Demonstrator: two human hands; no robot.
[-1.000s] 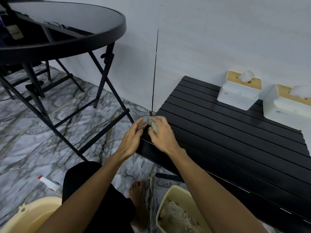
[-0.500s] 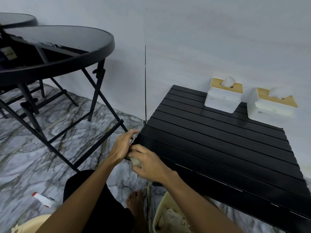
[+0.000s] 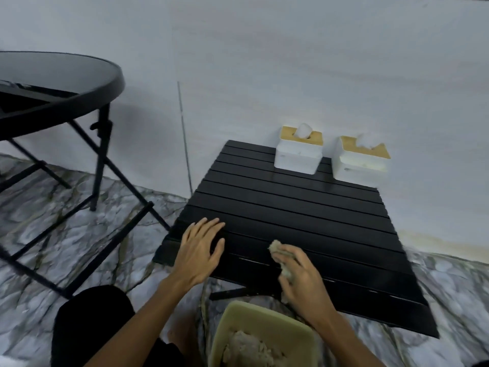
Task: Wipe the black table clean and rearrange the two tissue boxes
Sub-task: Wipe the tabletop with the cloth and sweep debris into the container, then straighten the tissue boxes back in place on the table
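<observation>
on black table [image 3: 291, 207], l hand [image 3: 198, 251] flat; r hand [image 3: 303, 283] grips prob. rag [image 3: 276, 246].

Black slatted table [image 3: 291, 207], two boxes.
Left tissue box [image 3: 297, 158] and right tissue box [image 3: 358, 166]: white, wood-lidded, upright (tissues poking out), well beyond my left fingers [image 3: 205, 229]; grey rag [image 3: 276, 246] bunched under my right fingers [image 3: 291, 258].

A plain pale wall [image 3: 264, 62] rises beyond the grip, with a thin vertical seam [image 3: 184, 133] up and left of it. Far to the left stands a round table [image 3: 53, 86], black, on crossed legs. Grey marbled floor [image 3: 53, 247] spreads below, dimly lit.
</observation>
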